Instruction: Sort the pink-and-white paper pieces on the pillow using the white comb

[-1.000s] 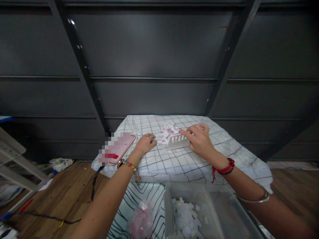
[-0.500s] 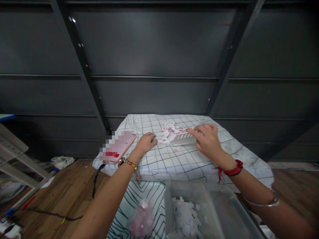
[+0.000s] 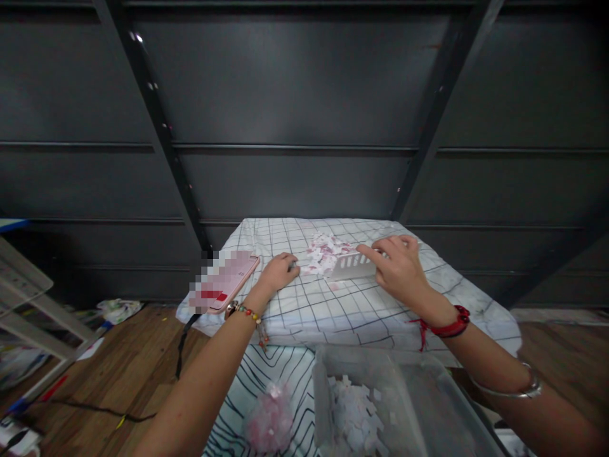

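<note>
A loose pile of small white and pinkish paper-like pieces [image 3: 326, 249] lies on the white checked cloth [image 3: 295, 304]. My right hand [image 3: 397, 266] grips a white plastic piece with a row of slots [image 3: 353, 266] by its right end. It stands on its edge against the near right side of the pile; whether it is a small basket or a flat plate I cannot tell. To the left of the pile, my left hand [image 3: 280, 273] rests on the cloth, its fingers curled together. Something greyish shows at its fingertips, too small to name.
A pink-edged phone [image 3: 238, 279] lies left of my left hand, a black cord below it. Nearer me stand a translucent divided bin [image 3: 404, 362] with white pieces [image 3: 354, 412] in one compartment, and a clear bag of pink bits [image 3: 270, 419]. A dark panelled wall [image 3: 290, 95] rises behind.
My right hand has shifted slightly right, and the slotted piece with it, its face now showing more upright. My left hand has stayed in place.
</note>
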Demonstrator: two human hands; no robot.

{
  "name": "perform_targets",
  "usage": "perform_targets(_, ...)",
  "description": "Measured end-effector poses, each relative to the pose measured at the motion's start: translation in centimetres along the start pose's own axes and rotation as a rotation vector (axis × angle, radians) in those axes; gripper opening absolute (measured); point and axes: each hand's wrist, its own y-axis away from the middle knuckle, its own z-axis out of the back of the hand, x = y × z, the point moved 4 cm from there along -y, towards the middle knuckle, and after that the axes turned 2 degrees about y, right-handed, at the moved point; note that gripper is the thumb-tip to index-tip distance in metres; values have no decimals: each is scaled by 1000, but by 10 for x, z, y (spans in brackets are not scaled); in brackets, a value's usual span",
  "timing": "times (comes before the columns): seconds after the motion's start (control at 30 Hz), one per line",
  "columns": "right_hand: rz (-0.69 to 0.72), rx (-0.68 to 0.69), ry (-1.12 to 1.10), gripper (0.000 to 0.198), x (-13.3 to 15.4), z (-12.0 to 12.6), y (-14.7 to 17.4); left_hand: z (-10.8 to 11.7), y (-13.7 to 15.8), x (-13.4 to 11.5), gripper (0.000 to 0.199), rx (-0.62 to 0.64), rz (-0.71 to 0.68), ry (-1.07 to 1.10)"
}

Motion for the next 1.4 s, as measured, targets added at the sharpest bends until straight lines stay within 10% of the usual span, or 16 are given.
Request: perform_targets(1.4,17,42,37,42,3,8,8,0,-1,-2,24,-1,-13,-27)
